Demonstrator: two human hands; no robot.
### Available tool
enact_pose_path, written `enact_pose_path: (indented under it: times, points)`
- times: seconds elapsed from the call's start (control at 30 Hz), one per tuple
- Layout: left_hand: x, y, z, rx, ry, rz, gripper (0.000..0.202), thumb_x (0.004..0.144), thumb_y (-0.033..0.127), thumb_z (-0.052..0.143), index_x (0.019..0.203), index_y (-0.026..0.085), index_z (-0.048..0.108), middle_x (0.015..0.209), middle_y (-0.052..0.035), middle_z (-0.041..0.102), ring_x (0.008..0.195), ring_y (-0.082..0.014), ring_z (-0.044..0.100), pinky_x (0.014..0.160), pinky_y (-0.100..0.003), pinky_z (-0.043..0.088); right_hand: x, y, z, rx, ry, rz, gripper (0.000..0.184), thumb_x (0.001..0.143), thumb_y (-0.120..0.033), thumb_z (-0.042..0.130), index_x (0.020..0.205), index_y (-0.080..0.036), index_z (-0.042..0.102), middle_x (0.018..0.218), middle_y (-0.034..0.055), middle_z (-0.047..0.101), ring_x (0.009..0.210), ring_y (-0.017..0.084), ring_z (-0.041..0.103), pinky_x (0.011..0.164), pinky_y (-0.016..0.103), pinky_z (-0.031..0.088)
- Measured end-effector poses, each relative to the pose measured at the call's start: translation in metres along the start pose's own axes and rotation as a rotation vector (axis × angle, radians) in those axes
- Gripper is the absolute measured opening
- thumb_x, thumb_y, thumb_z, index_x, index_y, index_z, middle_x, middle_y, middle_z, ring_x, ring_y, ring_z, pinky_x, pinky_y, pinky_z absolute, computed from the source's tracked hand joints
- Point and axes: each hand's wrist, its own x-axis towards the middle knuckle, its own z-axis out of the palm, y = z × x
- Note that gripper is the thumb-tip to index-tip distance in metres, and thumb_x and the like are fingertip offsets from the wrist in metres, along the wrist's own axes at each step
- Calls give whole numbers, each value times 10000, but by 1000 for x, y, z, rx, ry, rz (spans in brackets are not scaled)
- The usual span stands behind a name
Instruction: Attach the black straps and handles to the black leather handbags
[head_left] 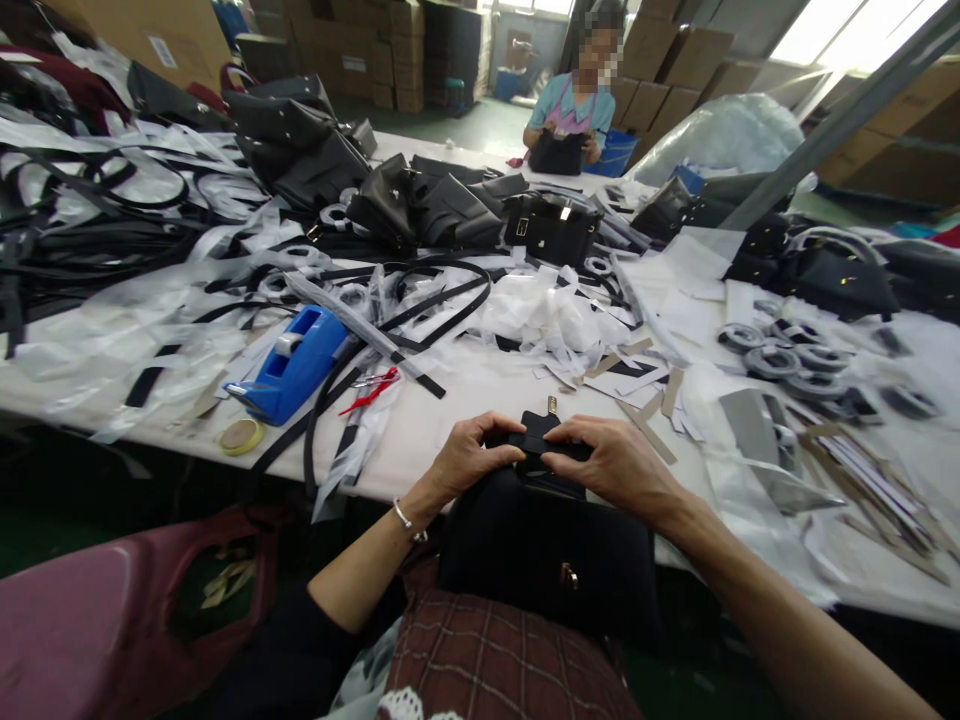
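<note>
A black handbag [517, 545] with a small gold-coloured clasp lies on my lap, against the table edge. Above its far side, my left hand [472, 455] pinches the left part of a small black leather tab [534, 425] between thumb and fingers. My right hand [619, 465] grips the same tab from the right, thumb and fingertips pressed on it. A small gold-coloured metal piece [553, 404] shows just beyond the tab; I cannot tell whether it is joined to it. My fingers cover part of the tab.
Left on the table [409, 450] are a blue tape dispenser [304, 360], red-handled snips [369, 390] and a yellow tape roll [241, 437]. Black straps [450, 315], plastic wrap [551, 310] and black bags [551, 228] lie beyond. Another person [574, 110] holds a black bag across the table.
</note>
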Motion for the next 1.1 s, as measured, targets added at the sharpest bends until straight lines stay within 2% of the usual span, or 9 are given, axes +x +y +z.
enact_pose_path:
  times: [0.17,0.3,0.43,0.5,0.6,0.7,0.83,0.97,1.1]
  points:
    - [3,7,1,143,-57,137,263,762,244,773,1013,185,726,966,-31,738,892,-178,673,808,-266,507,2,-4,-10,-177,-79,-2,107,798,-264,679,877,-256,749,868,-8,709,712,147,635,602,247,383]
    - [4,13,3,202,-105,172,265,765,229,770,1019,176,718,965,-41,736,874,-178,678,786,-264,518,6,-13,-16,-253,-144,-1,100,795,-260,670,857,-242,746,833,13,697,698,161,626,591,255,359]
    - [2,17,10,230,-127,183,253,788,209,741,1037,179,705,956,-33,730,869,-171,678,787,-263,515,10,-15,-19,-109,-149,64,96,757,-241,674,832,-227,733,765,7,700,709,163,627,611,246,382]
    - [1,18,15,227,-98,182,246,785,199,741,1026,176,701,948,-29,729,866,-169,679,795,-265,516,13,-11,-19,6,-157,150,66,754,-243,653,755,-220,715,683,-12,683,646,145,604,572,238,373]
    - [0,18,21,228,-28,186,240,773,195,751,1005,178,694,947,-29,728,871,-174,680,812,-276,524,15,-2,-15,172,-186,269,119,759,-276,628,674,-205,672,624,-23,651,590,125,562,521,227,355]
    - [-3,14,23,247,2,249,226,808,219,729,1022,175,673,953,-38,718,883,-176,675,809,-284,531,17,8,-9,283,-237,341,125,745,-298,624,679,-193,641,586,-30,610,552,116,521,477,222,327]
    - [-7,10,23,295,-27,338,193,856,232,681,1034,172,636,968,-51,699,923,-183,666,850,-307,531,17,16,-1,366,-269,385,132,725,-303,627,674,-182,617,577,-30,588,534,111,500,470,219,327]
    - [-5,13,24,291,-34,240,229,804,208,726,1005,188,619,960,-32,692,916,-185,664,856,-313,531,15,22,5,497,-256,426,154,718,-325,648,689,-178,611,588,-29,582,540,110,498,476,216,338]
    - [-1,17,27,82,3,62,345,724,135,767,1012,198,587,972,-13,702,934,-175,674,863,-299,532,11,26,10,605,-227,367,156,727,-329,649,742,-176,622,633,-25,602,582,112,517,517,216,361]
